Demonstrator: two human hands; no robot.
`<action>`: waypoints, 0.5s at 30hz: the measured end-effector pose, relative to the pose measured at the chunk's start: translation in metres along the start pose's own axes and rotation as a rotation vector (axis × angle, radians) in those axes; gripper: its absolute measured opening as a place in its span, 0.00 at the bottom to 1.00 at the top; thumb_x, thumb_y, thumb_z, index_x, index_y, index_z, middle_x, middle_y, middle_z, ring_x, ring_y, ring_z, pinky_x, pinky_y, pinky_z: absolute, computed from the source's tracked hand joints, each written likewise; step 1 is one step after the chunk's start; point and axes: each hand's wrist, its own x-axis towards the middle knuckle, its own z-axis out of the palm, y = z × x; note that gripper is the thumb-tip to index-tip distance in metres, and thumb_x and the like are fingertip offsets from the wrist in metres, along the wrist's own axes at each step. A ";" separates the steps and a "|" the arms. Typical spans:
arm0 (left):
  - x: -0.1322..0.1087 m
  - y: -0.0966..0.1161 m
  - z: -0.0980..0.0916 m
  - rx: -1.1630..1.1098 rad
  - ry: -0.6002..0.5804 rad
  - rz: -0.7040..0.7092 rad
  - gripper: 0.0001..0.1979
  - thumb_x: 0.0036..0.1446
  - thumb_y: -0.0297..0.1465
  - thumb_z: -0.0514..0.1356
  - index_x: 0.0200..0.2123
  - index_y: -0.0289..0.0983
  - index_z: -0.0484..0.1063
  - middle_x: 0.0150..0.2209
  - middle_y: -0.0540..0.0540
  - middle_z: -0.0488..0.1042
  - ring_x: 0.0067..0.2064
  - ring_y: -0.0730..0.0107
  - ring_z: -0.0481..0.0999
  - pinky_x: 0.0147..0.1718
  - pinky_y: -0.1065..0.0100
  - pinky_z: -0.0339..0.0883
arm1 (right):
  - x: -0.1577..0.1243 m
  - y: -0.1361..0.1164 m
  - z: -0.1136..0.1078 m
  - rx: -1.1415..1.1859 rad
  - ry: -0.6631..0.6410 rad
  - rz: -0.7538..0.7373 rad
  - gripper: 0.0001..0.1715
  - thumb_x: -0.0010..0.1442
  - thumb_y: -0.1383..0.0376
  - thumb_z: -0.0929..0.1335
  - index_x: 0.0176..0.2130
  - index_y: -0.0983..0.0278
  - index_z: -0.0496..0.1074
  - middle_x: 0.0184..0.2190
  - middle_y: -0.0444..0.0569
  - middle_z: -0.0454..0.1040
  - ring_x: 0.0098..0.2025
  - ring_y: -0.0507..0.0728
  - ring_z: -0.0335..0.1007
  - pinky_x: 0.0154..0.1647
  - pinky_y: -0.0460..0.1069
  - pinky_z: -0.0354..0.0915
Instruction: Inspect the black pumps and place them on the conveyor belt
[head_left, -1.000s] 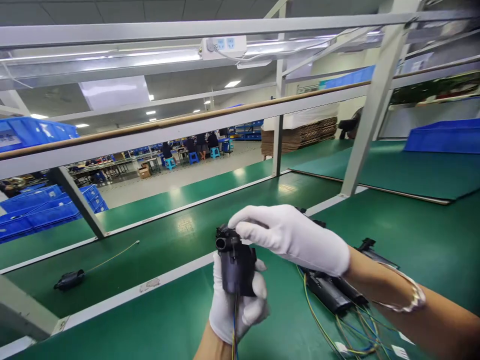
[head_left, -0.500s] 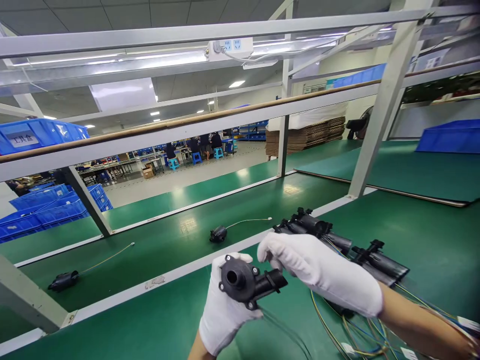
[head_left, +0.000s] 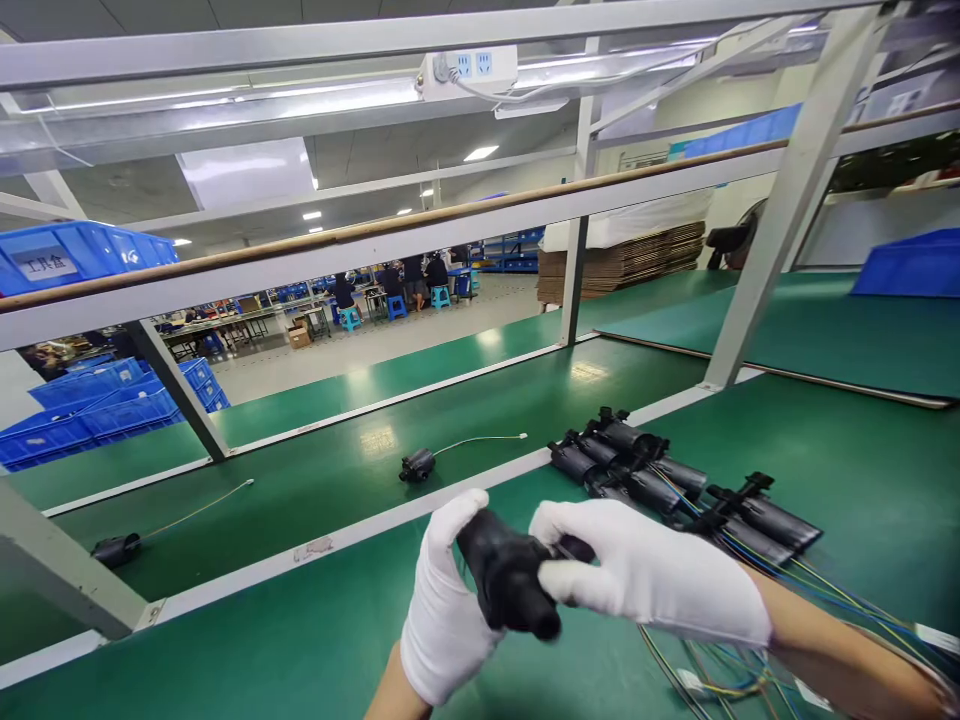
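My left hand point(head_left: 450, 600), in a white glove, is wrapped round a small black water pump point(head_left: 504, 575) in front of me. The pump is tilted, with a round nozzle pointing down toward me, slightly blurred. My right hand point(head_left: 637, 570), also gloved, has its thumb and fingers closed on the pump's side, where a black part shows between them. Just beyond my right hand, several similar black pumps point(head_left: 649, 488) lie grouped on the green surface. Coloured wires point(head_left: 720, 670) with white ends trail below my right forearm.
Past a pale metal strip point(head_left: 352, 538) runs a green belt bearing a black pump with a lead point(head_left: 417, 465) and another one point(head_left: 116, 550) at left. Metal posts point(head_left: 780, 210) and an overhead rail cross the view. Blue bins point(head_left: 127, 405) stand left; people sit far behind.
The pump in my left hand has turned from its round face toward me to a tilted side view. My right hand has closed on it. Both pumps on the belt have shifted left.
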 end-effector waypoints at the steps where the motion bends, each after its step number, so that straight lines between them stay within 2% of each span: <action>1: -0.001 -0.003 -0.002 0.045 -0.002 0.022 0.45 0.51 0.29 0.70 0.66 0.45 0.49 0.61 0.38 0.66 0.58 0.57 0.72 0.58 0.55 0.67 | -0.003 0.003 -0.001 0.037 -0.042 -0.055 0.11 0.56 0.56 0.67 0.32 0.62 0.70 0.28 0.46 0.74 0.31 0.56 0.68 0.32 0.48 0.62; 3: -0.001 -0.014 -0.009 0.143 -0.004 0.024 0.44 0.56 0.28 0.65 0.69 0.44 0.43 0.58 0.38 0.69 0.55 0.60 0.74 0.56 0.56 0.68 | -0.009 0.012 -0.002 0.134 -0.116 -0.169 0.15 0.58 0.53 0.69 0.36 0.62 0.73 0.35 0.49 0.77 0.38 0.59 0.72 0.40 0.50 0.66; 4: -0.001 -0.022 -0.014 0.214 0.006 0.016 0.39 0.59 0.28 0.63 0.68 0.44 0.46 0.52 0.41 0.73 0.51 0.62 0.75 0.53 0.57 0.70 | -0.011 0.018 -0.001 0.196 -0.125 -0.198 0.19 0.59 0.49 0.69 0.36 0.63 0.74 0.37 0.51 0.77 0.40 0.60 0.73 0.41 0.51 0.67; 6: -0.001 -0.044 -0.024 0.391 0.044 0.014 0.26 0.63 0.28 0.59 0.63 0.44 0.58 0.41 0.47 0.77 0.44 0.64 0.76 0.47 0.59 0.72 | -0.014 0.030 0.002 0.344 -0.055 -0.182 0.26 0.58 0.42 0.70 0.34 0.63 0.73 0.35 0.52 0.78 0.38 0.60 0.75 0.39 0.51 0.68; 9: -0.003 -0.080 -0.034 0.575 0.137 0.028 0.12 0.66 0.30 0.56 0.52 0.44 0.71 0.39 0.46 0.77 0.43 0.62 0.76 0.45 0.58 0.71 | -0.011 0.049 0.007 0.565 0.142 -0.072 0.33 0.57 0.34 0.64 0.33 0.60 0.66 0.24 0.49 0.76 0.27 0.60 0.74 0.30 0.52 0.68; 10: -0.005 -0.091 -0.033 0.595 0.156 0.027 0.11 0.66 0.30 0.56 0.50 0.44 0.72 0.40 0.45 0.77 0.44 0.60 0.76 0.45 0.56 0.71 | -0.007 0.055 0.006 0.588 0.226 -0.046 0.34 0.58 0.33 0.60 0.34 0.60 0.64 0.21 0.48 0.75 0.24 0.60 0.74 0.29 0.52 0.69; 12: -0.010 -0.110 -0.024 0.617 0.184 0.027 0.13 0.66 0.31 0.56 0.52 0.42 0.71 0.44 0.42 0.77 0.47 0.56 0.76 0.47 0.51 0.70 | 0.001 0.066 -0.006 0.538 0.388 -0.015 0.36 0.60 0.32 0.53 0.35 0.60 0.62 0.23 0.49 0.76 0.25 0.61 0.75 0.30 0.54 0.70; 15: -0.024 -0.124 0.007 0.650 0.191 0.030 0.26 0.64 0.33 0.59 0.63 0.36 0.60 0.54 0.35 0.73 0.54 0.49 0.73 0.52 0.46 0.69 | 0.017 0.087 -0.051 0.353 0.565 0.075 0.32 0.61 0.35 0.56 0.37 0.60 0.60 0.31 0.53 0.79 0.32 0.63 0.78 0.35 0.54 0.71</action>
